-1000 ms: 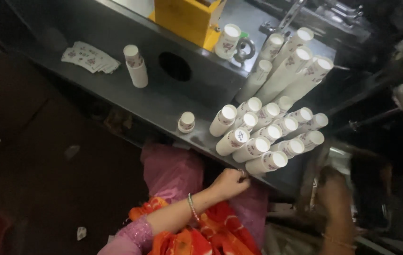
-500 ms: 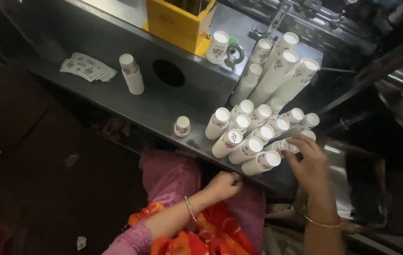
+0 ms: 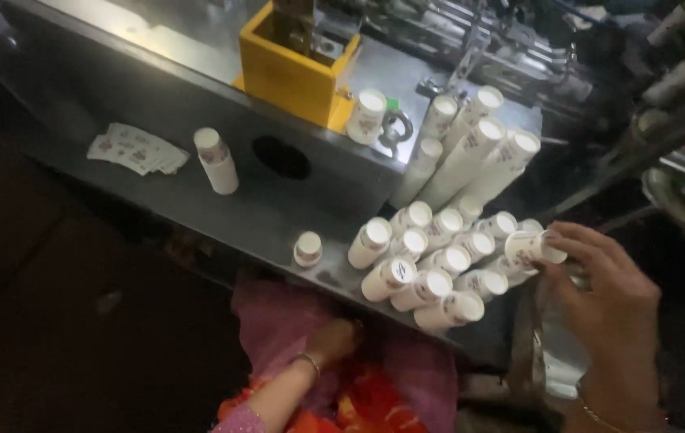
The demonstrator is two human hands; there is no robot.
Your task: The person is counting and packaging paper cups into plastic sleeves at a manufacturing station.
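Many stacks of white paper cups lie on their sides in a pile on a grey metal table. My right hand grips one stack of paper cups at the pile's right edge, fingers curled around it. My left hand is low, below the table's front edge, resting on pink cloth with its fingers curled; whether it holds anything is hidden. A bangle sits on that wrist.
Tall cup stacks lean at the back right. A short upright stack, a single cup, flat printed cup blanks, a round hole and a yellow box stand on the table. Machine parts crowd the right.
My right hand has come in from the right and closed on a stack at the pile's edge. The view has shifted closer to the table. My left hand stays low.
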